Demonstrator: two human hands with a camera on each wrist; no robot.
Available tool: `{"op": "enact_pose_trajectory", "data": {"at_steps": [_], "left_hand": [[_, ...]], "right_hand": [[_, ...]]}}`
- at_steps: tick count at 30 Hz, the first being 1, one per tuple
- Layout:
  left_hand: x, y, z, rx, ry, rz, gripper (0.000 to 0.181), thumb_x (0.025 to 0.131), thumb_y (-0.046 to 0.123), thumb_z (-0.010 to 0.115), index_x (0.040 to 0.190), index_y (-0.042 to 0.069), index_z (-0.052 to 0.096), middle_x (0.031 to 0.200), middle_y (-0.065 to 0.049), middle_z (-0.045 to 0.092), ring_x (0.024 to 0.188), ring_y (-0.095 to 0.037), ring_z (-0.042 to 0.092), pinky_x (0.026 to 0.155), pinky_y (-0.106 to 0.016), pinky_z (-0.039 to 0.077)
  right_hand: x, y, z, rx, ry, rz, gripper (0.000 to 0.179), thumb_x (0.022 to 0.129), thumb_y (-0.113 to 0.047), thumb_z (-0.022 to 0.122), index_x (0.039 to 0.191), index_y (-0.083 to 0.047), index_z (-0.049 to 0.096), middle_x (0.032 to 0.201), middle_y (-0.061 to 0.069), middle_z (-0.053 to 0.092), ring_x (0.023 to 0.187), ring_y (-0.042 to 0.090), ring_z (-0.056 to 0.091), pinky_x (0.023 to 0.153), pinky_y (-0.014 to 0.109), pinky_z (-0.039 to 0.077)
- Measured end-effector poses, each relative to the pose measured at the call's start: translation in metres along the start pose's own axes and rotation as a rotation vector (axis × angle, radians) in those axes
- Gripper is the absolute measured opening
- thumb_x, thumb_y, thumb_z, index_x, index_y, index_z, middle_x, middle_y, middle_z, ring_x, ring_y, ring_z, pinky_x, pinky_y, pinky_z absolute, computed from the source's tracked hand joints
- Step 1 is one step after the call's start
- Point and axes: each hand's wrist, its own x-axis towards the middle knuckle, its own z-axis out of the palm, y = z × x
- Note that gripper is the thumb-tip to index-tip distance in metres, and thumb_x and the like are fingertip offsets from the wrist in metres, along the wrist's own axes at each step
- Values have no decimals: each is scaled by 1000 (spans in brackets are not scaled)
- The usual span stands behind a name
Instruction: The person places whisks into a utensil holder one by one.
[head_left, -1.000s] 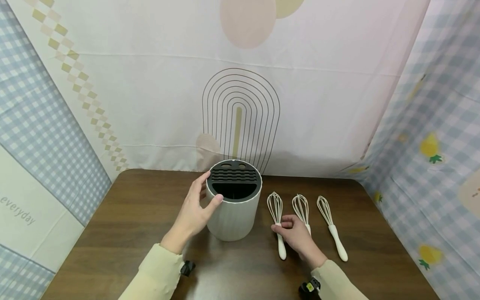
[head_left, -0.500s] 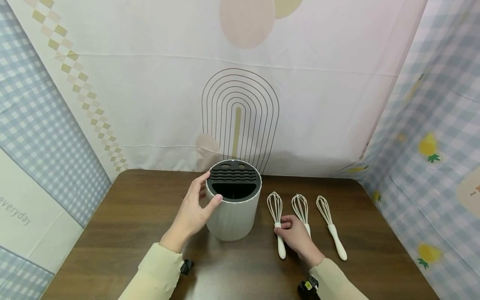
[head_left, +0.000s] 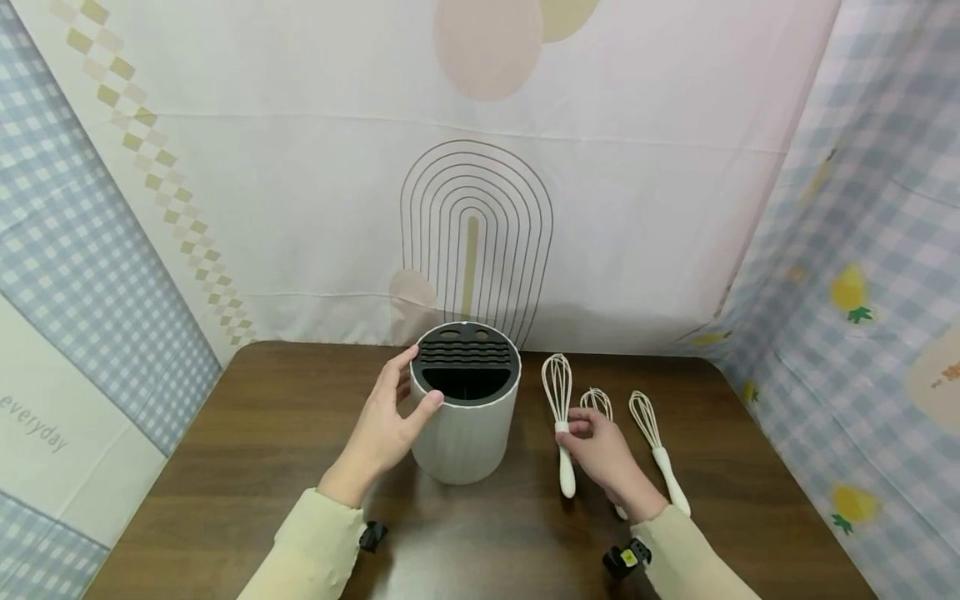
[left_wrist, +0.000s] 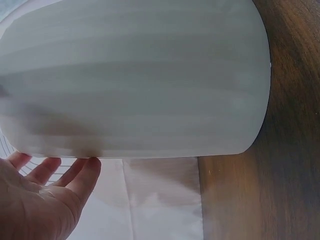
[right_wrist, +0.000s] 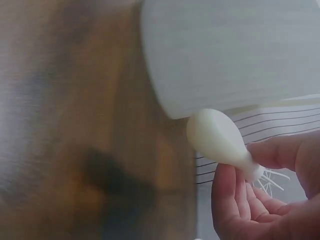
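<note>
A pale grey utensil holder (head_left: 467,442) with a black slotted top stands at the table's middle. Spread around its left side, my left hand (head_left: 378,429) rests its fingers near the rim, and the thumb touches the front edge. In the left wrist view, fingertips (left_wrist: 90,167) touch the holder's smooth wall (left_wrist: 140,90). My right hand (head_left: 600,454) pinches a white whisk (head_left: 566,471) where handle meets wires, right of the holder. The right wrist view has its handle end (right_wrist: 215,135) raised off the table. A second whisk (head_left: 596,401) is partly hidden behind that hand.
A third white whisk (head_left: 660,454) lies farther right on the brown wooden table (head_left: 300,417). Behind the table hangs a pale patterned cloth (head_left: 337,208); a blue checked cloth (head_left: 892,375) hangs on the right side.
My right hand has lifted the leftmost whisk from the table and shifted it slightly away from me. My left hand stays on the holder.
</note>
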Motion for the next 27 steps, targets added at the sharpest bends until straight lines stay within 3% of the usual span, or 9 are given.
{"op": "enact_pose_trajectory", "data": {"at_steps": [6,16,21,27], "left_hand": [[0,0,-1,9,0,2,72,91,45,64,151,26,29,149,4,33,130,-19,43,107,-36,39],[2,-4,-1,28,8,78,68,94,39,62,151,22,30,149,4,33,127,-19,46,105,-37,41],[2,-5,-1,36,11,82,68,93,39,63,150,22,31,148,5,35,126,-18,46,104,-36,43],[4,-6,-1,44,8,90,67,93,40,63,150,21,33,148,4,35,126,-19,47,104,-36,43]], "right_hand": [[0,-21,-10,30,4,-59,48,91,-10,66,134,0,48,112,17,58,81,18,60,70,34,56],[-5,-59,-21,154,-17,-169,50,92,-6,64,138,0,44,113,18,54,75,12,60,70,29,57],[-10,-79,-25,173,-3,-214,52,93,-9,64,140,-4,42,114,17,55,80,13,61,70,26,55],[-13,-98,-27,274,10,-308,54,93,-6,63,140,-1,38,117,17,52,91,15,62,76,27,56]]}}
